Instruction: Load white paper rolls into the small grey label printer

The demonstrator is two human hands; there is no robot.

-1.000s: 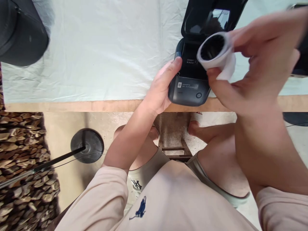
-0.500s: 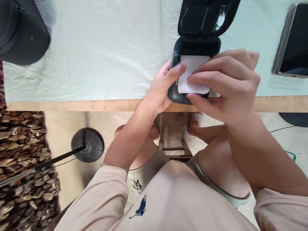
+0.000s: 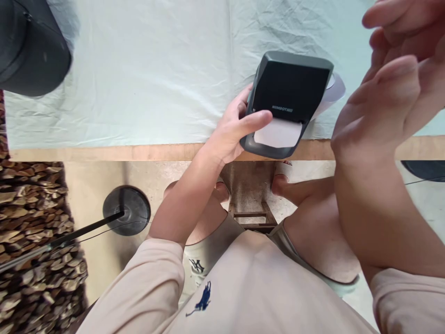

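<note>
My left hand (image 3: 239, 123) grips a dark label printer (image 3: 290, 79) marked "NIIMBOT", its thumb lying on the front and its fingers behind. The printer is tilted above the table's front edge with its lid down. A white paper label (image 3: 278, 133) lies across its lower front, below the lid. Behind its right side shows a curved whitish piece (image 3: 335, 90) that I cannot make out. My right hand (image 3: 392, 83) is raised at the upper right, apart from the printer, its fingers loosely bent and spread with nothing seen in them.
A dark cylindrical object (image 3: 33, 51) stands at the table's left. A pale cloth (image 3: 149, 69) covers the table, whose wooden edge (image 3: 139, 152) runs in front of me. Below are a stand with a round black base (image 3: 127, 209) and a wooden stool (image 3: 250, 218).
The printer's lid has swung down from open to shut. My right hand has let go of the paper and moved up and right, now covering where the phone lay.
</note>
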